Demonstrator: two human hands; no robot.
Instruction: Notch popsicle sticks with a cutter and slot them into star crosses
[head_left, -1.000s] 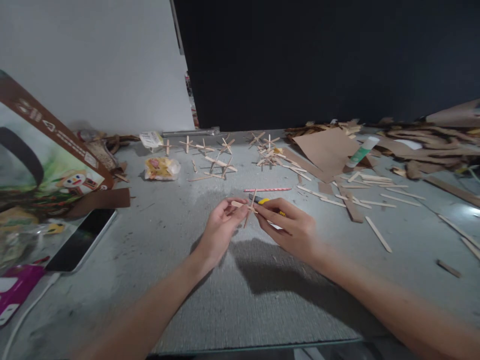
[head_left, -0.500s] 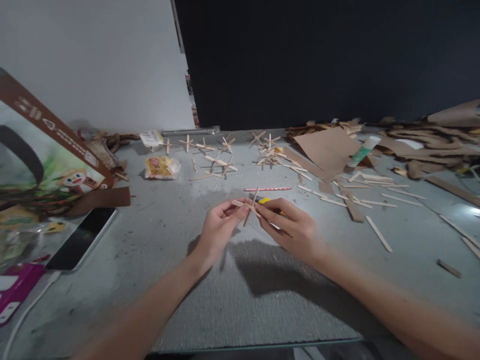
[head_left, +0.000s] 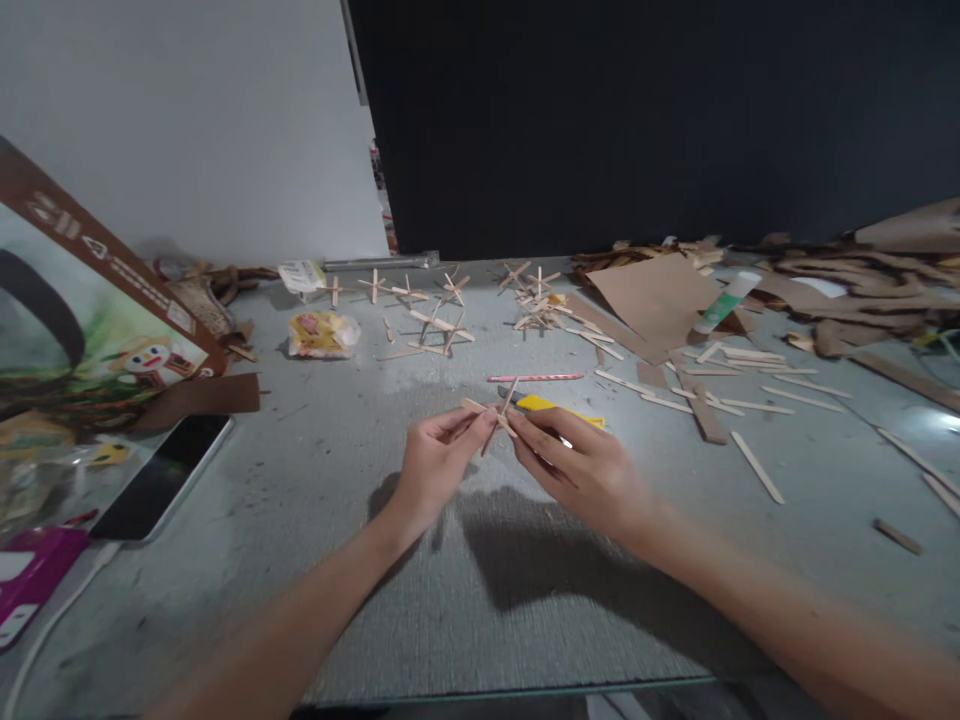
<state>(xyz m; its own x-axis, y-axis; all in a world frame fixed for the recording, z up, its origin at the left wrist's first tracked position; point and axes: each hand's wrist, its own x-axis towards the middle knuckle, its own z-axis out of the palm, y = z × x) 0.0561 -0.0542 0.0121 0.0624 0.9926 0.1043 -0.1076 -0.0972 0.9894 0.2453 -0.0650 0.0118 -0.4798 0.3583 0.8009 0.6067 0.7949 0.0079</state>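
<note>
Between my two hands is a small cross of thin wooden sticks [head_left: 510, 394], held above the table. My left hand [head_left: 442, 455] pinches it from the left, thumb against the crossing. From the right, my right hand [head_left: 574, 455] grips the same cross with its fingertips. Just behind my right hand lies a yellow utility knife [head_left: 559, 406], partly hidden by the fingers. A red patterned pencil [head_left: 535, 378] lies a little farther back. Beyond it stand several star-shaped stick pieces [head_left: 442, 324] and a heap of more such crosses [head_left: 540, 312].
Loose wooden sticks [head_left: 757, 466] are scattered on the right, near a green-and-white glue stick [head_left: 726, 303] and brown cardboard [head_left: 645, 300]. At left are a phone [head_left: 165, 480], a purple object [head_left: 41, 580] with a white cable, a yellow packet [head_left: 322, 335] and a printed bag [head_left: 97, 290].
Both hands have shifted slightly, the right one lower, so more of the yellow knife shows behind it. The stick cross has turned a little and stays in both hands.
</note>
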